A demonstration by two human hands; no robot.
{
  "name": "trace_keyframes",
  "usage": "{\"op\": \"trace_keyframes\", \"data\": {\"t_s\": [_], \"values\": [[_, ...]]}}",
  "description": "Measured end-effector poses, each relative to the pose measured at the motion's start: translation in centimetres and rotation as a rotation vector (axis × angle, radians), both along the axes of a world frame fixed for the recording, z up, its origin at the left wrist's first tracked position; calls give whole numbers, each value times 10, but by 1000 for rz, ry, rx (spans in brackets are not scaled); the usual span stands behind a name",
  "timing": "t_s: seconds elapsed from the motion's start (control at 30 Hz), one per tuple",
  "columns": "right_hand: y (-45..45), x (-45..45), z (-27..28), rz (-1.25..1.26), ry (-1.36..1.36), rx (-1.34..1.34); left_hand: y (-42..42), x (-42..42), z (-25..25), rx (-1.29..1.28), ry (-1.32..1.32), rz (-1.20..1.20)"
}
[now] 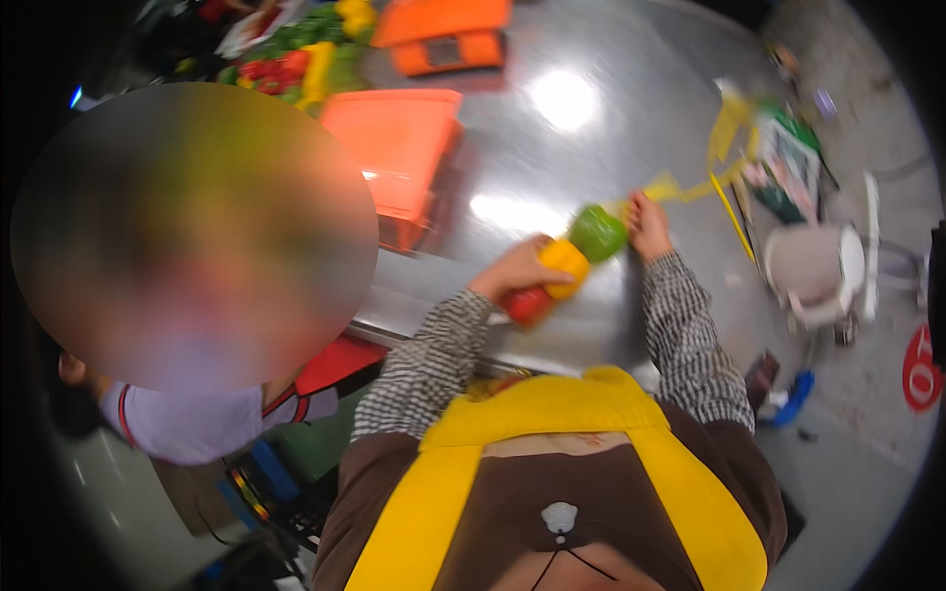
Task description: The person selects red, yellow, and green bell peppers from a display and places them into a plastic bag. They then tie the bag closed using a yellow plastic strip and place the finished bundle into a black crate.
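My left hand (521, 267) is closed around a row of bell peppers above the steel table: a yellow pepper (565, 267) in the middle, a red pepper (527, 305) nearest me and a green pepper (597, 233) at the far end. The row seems wrapped together in clear or yellowish material; blur hides how. Just right of the green pepper, my right hand (647, 224) pinches the end of a yellow strip (669, 188), perhaps netting or tape, which trails away to the upper right over the table.
Orange scales or boxes (392, 148), (443, 37) stand on the steel table (502, 170) to the left. Beyond lie heaped peppers (284, 70). A person (192, 421) is close at my left. At the right are a whitish container (813, 270) and a green-and-white packet (787, 170).
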State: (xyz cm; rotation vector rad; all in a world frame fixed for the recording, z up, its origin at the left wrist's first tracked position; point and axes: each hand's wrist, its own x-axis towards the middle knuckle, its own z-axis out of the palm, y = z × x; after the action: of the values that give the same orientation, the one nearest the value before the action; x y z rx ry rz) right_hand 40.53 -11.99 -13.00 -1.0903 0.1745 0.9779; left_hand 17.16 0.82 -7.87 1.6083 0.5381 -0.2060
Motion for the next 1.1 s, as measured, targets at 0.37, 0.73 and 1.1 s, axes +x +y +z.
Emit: {"op": "trace_keyframes", "data": {"t_s": [0.37,0.73,1.1], "values": [[-29,4,6,-64,60,93,-38,18,57,936,192,-146],[19,-75,252,1043,-1042,160,-37,-81,35,678,-442,363],[52,-106,297,983,-1577,54,-113,-95,119,771,-657,321]]}}
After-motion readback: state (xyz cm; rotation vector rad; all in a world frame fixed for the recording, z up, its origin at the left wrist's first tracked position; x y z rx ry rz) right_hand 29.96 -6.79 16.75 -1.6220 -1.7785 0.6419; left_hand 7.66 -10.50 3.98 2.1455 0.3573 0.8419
